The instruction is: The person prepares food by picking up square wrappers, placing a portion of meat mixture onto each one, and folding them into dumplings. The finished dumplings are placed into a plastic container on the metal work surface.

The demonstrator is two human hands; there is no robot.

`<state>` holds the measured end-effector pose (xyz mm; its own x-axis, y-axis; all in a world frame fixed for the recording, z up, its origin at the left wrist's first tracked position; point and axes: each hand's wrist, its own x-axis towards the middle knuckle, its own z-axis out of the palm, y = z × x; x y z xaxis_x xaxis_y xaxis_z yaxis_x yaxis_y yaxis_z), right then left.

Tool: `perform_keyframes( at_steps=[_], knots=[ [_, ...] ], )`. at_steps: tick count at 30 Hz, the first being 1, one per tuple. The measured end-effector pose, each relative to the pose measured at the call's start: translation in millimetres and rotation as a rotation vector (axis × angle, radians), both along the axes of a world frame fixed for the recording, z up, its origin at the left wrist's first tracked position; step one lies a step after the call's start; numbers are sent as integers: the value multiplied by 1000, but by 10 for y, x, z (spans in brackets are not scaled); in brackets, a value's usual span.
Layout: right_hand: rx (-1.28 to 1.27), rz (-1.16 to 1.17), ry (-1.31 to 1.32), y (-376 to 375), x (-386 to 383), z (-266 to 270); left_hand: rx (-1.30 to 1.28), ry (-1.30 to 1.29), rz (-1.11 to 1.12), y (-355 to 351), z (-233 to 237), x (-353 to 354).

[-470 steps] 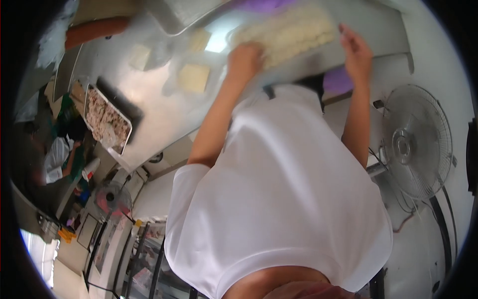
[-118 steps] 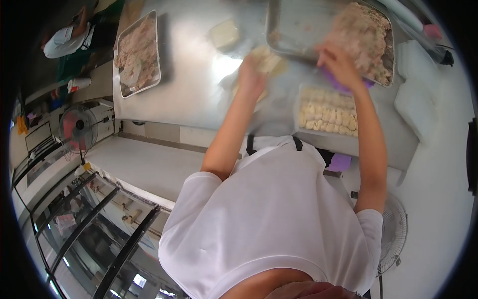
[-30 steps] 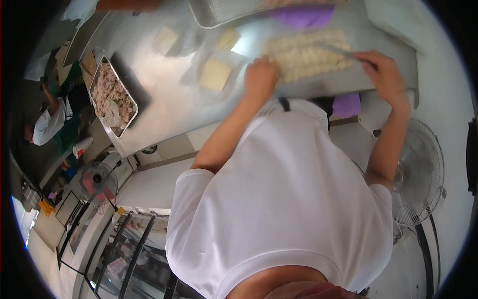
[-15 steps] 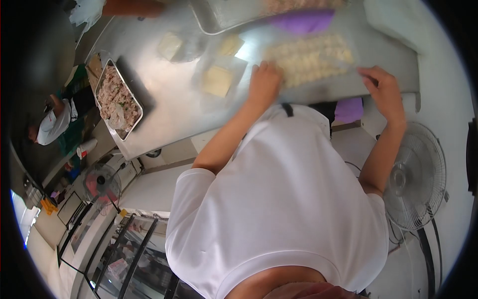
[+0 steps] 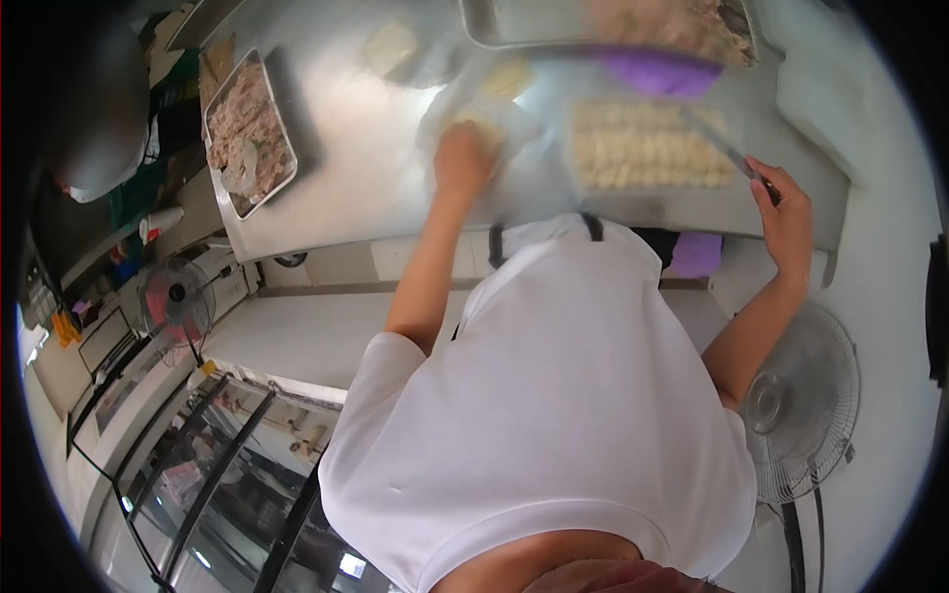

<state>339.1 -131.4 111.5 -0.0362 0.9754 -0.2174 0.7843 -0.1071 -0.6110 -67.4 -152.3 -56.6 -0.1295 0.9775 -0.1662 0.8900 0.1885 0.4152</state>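
Note:
My right hand (image 5: 786, 212) is closed round the dark handle of a narrow-bladed knife (image 5: 727, 145), whose metal blade points up and left over the dumplings. Pale dumplings (image 5: 647, 158) sit in close rows on the steel table, left of that hand. My left hand (image 5: 465, 163), blurred, reaches down onto a stack of pale yellow wrappers on a clear plastic sheet (image 5: 519, 124); its fingers are smeared and partly hidden. Just beyond lies another yellowish wrapper stack (image 5: 509, 78), with a further pale stack (image 5: 390, 47) farther up and left.
A metal tray of minced filling (image 5: 247, 128) stands on the steel table (image 5: 346, 188) at left. A larger tray (image 5: 484, 25) with more filling is at the far edge, beside a purple object (image 5: 662, 73). A standing fan (image 5: 801, 405) is at right, a white wall beyond.
My left hand has moved left from beside the dumplings onto the wrapper stack. The knife in my right hand now shows clearly over the dumplings. The whole view has shifted.

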Motion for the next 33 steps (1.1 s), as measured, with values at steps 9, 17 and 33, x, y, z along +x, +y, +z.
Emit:
perform_keyframes(
  at_steps=[9,17,33],
  knots=[
    [-9,93,186,170,-220,-135,58,-131,-52,-1,-300,-287],
    [-47,47,123,276,-328,-152,-30,-625,193,121,-229,-696],
    [211,618,28,175,-1914,-1289,101,-492,54,60,-441,-650]
  ],
)
